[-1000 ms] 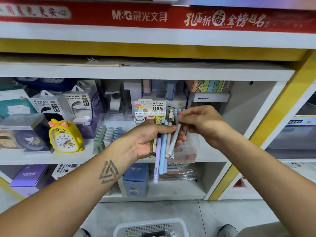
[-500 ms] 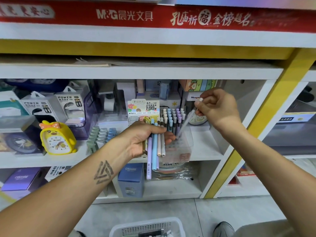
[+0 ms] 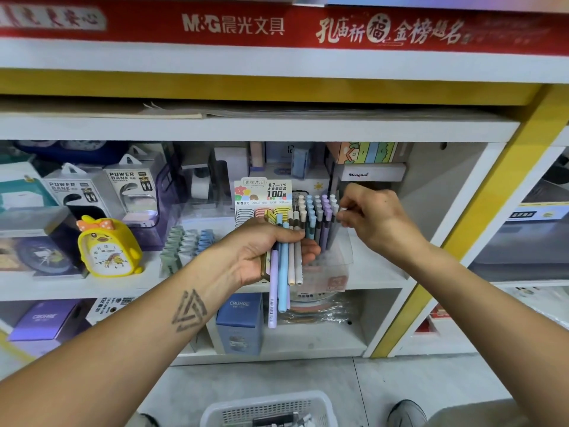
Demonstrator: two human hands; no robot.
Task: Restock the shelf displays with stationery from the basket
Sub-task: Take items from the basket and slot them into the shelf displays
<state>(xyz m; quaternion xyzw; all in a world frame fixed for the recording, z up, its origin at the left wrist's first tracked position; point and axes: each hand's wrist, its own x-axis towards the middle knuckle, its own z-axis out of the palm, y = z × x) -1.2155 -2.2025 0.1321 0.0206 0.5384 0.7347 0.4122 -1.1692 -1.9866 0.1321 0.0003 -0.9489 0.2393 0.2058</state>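
The left hand (image 3: 261, 251) is gripping a bundle of pens (image 3: 284, 266), fingers curled round their upper parts, holding them upright just in front of the clear pen display box (image 3: 331, 254); the lilac, blue and white barrels are hanging down below the palm. The right hand (image 3: 374, 217) is hovering at the right edge of that display box, its fingertips (image 3: 341, 212) pinching what looks like the cap end of one pen standing at the outer row, though the blur is making the pinched item hard to tell. The display box is sitting on the middle shelf (image 3: 378, 275), with rows of capped pens (image 3: 317, 208) standing in it. Left of the box a card-topped lead refill display (image 3: 263, 192) is standing, and further left a yellow duck clock (image 3: 107, 246). Below the box, on the floor, the white basket (image 3: 271, 406) is showing at the frame's bottom edge
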